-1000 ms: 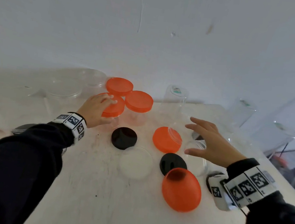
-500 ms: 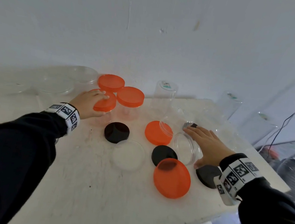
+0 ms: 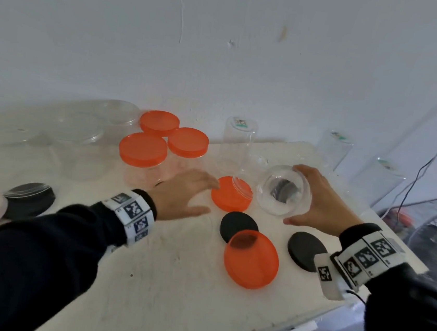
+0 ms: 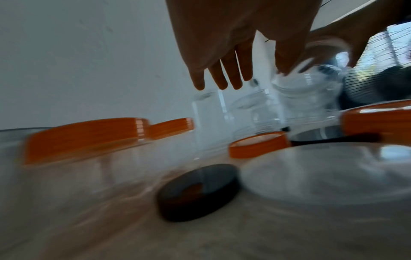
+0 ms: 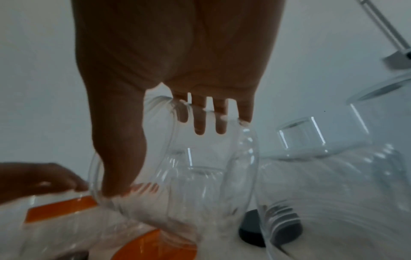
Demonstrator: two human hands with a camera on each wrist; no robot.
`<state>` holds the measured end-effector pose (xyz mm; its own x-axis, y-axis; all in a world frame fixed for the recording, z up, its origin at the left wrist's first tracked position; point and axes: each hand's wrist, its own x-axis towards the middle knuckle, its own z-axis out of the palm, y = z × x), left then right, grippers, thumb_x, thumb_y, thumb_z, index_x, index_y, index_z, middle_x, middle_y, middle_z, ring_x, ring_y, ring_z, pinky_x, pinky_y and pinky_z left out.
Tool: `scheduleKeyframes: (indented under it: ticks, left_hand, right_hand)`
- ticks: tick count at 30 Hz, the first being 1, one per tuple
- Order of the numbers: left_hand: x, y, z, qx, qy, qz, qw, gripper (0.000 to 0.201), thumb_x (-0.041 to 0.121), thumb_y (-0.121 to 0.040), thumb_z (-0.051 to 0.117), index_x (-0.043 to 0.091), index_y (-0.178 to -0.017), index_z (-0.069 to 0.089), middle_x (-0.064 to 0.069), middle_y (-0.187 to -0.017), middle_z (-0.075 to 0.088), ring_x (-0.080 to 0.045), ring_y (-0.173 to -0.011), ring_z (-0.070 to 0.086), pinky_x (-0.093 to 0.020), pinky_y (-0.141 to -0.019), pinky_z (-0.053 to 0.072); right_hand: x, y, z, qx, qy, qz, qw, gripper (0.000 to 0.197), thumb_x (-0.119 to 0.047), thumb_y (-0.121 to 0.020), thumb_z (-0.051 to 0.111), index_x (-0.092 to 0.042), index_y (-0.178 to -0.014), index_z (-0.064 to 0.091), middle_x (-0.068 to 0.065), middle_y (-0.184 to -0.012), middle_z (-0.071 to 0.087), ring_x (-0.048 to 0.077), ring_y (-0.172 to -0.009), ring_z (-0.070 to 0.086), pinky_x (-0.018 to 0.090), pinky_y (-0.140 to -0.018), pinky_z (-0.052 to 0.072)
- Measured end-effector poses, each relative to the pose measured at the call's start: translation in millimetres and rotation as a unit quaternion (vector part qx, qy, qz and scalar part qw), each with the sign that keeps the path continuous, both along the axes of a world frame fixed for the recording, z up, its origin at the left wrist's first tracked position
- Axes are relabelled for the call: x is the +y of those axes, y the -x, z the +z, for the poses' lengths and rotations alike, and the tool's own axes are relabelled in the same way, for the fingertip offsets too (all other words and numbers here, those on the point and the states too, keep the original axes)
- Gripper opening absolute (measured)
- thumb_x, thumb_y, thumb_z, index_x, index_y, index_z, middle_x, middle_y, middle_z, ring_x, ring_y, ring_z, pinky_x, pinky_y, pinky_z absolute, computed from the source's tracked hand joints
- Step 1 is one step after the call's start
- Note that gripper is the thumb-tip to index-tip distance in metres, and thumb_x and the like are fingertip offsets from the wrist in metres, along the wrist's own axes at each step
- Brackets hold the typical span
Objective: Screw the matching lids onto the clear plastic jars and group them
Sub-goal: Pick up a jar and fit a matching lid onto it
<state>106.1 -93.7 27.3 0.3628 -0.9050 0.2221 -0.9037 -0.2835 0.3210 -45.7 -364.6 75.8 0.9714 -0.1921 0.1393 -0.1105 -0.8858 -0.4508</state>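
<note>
Our right hand [image 3: 319,201] has lifted a clear jar [image 3: 284,190] off the counter [image 3: 171,282], fingers and thumb curled round it, mouth tipped toward us; our left hand [image 3: 181,193] has left the three orange-lidded jars [image 3: 143,149] grouped at the back and reaches, fingers straight and empty, toward the loose orange lid [image 3: 231,194]; another capping looks under way.

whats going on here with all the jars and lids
A person is matching lids to clear plastic jars on a white table. The right hand grips an open clear jar, tilted off the table. The left hand, fingers straight, reaches toward a loose orange lid. Three orange-lidded jars stand grouped at the back; black lids lie loose.
</note>
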Motion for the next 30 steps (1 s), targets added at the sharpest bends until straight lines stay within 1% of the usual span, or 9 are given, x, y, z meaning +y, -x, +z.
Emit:
scheduleKeyframes:
  ticks: [2, 6, 11, 13, 15, 21, 26, 28, 30]
  left_hand:
    - [-18, 21, -5, -0.005, -0.024, -0.065, 0.998, 0.065, 0.054, -0.082, 0.054, 0.017, -0.135, 0.044, 0.000, -0.142, 0.041, -0.015, -0.133, 0.032, -0.018, -0.108, 0.014]
    - [-51, 56, -12, 0.018, -0.100, -0.132, 0.986, 0.084, 0.047, -0.074, 0.072, 0.017, -0.142, 0.034, -0.002, -0.152, 0.024, -0.017, -0.138, 0.021, -0.024, -0.112, 0.012]
    - [-73, 72, -26, 0.023, -0.205, -0.131, 0.970, 0.106, 0.055, -0.066, 0.075, 0.026, -0.148, 0.013, -0.003, -0.156, -0.002, -0.023, -0.143, 0.003, -0.041, -0.117, 0.014]
    - [-78, 74, -28, 0.010, -0.226, -0.128, 0.966, 0.110, 0.054, -0.066, 0.076, 0.025, -0.148, 0.009, -0.005, -0.156, -0.004, -0.025, -0.143, 0.003, -0.041, -0.117, 0.013]
    - [-80, 76, -29, 0.013, -0.237, -0.124, 0.964, 0.109, 0.052, -0.067, 0.076, 0.024, -0.148, 0.009, -0.006, -0.156, -0.001, -0.026, -0.142, 0.004, -0.041, -0.116, 0.013]
    - [-74, 77, -29, 0.055, -0.206, -0.108, 0.971, 0.103, 0.047, -0.068, 0.078, 0.016, -0.147, 0.018, -0.003, -0.153, 0.013, -0.022, -0.140, 0.011, -0.038, -0.115, 0.018]
    - [-44, 64, -23, 0.128, -0.124, -0.061, 0.982, 0.103, 0.042, -0.066, 0.080, 0.018, -0.146, 0.021, 0.001, -0.152, 0.016, -0.014, -0.138, 0.012, -0.024, -0.114, 0.013]
    - [-24, 55, -21, 0.140, -0.096, -0.028, 0.985, 0.103, 0.043, -0.065, 0.081, 0.019, -0.146, 0.022, 0.003, -0.151, 0.017, -0.012, -0.137, 0.013, -0.017, -0.110, 0.011]
    - [-1, 44, -19, 0.149, -0.087, 0.016, 0.985, 0.104, 0.044, -0.064, 0.082, 0.020, -0.146, 0.022, 0.005, -0.150, 0.017, -0.011, -0.136, 0.013, -0.019, -0.110, 0.013]
  right_hand:
    - [0, 5, 3, -0.036, -0.038, -0.024, 0.998, 0.104, -0.020, -0.052, 0.090, -0.016, -0.136, 0.029, -0.004, -0.132, 0.035, 0.010, -0.120, 0.035, 0.028, -0.101, 0.032]
    - [-3, 16, 4, -0.100, -0.086, -0.074, 0.988, 0.099, -0.019, -0.054, 0.089, -0.017, -0.133, 0.029, -0.005, -0.133, 0.037, 0.004, -0.118, 0.035, 0.023, -0.095, 0.032]
    - [-2, 28, 5, -0.147, -0.175, -0.117, 0.967, 0.099, -0.026, -0.054, 0.088, -0.015, -0.132, 0.028, -0.003, -0.137, 0.038, 0.010, -0.123, 0.038, 0.028, -0.097, 0.035]
    - [2, 30, 6, -0.152, -0.211, -0.122, 0.958, 0.106, -0.041, -0.044, 0.083, -0.016, -0.132, 0.029, -0.005, -0.135, 0.039, 0.011, -0.121, 0.040, 0.027, -0.095, 0.037]
    - [5, 31, 6, -0.148, -0.221, -0.123, 0.956, 0.108, -0.045, -0.040, 0.080, -0.016, -0.131, 0.029, -0.007, -0.133, 0.039, 0.010, -0.120, 0.040, 0.026, -0.093, 0.036]
    - [10, 24, -2, -0.133, -0.212, -0.111, 0.962, 0.096, -0.019, -0.058, 0.087, -0.015, -0.134, 0.028, -0.002, -0.137, 0.039, 0.015, -0.123, 0.041, 0.027, -0.093, 0.038]
    - [25, 11, -4, -0.130, -0.227, -0.075, 0.962, 0.095, -0.014, -0.057, 0.087, -0.016, -0.132, 0.030, -0.005, -0.134, 0.039, 0.014, -0.122, 0.041, 0.034, -0.100, 0.040]
    - [33, 3, -5, -0.122, -0.235, -0.054, 0.963, 0.094, -0.015, -0.055, 0.088, -0.018, -0.130, 0.030, -0.007, -0.132, 0.039, 0.011, -0.119, 0.042, 0.031, -0.099, 0.040]
    - [41, -8, -7, -0.112, -0.238, -0.034, 0.964, 0.094, -0.017, -0.054, 0.088, -0.020, -0.128, 0.030, -0.007, -0.131, 0.039, 0.012, -0.120, 0.042, 0.029, -0.096, 0.039]
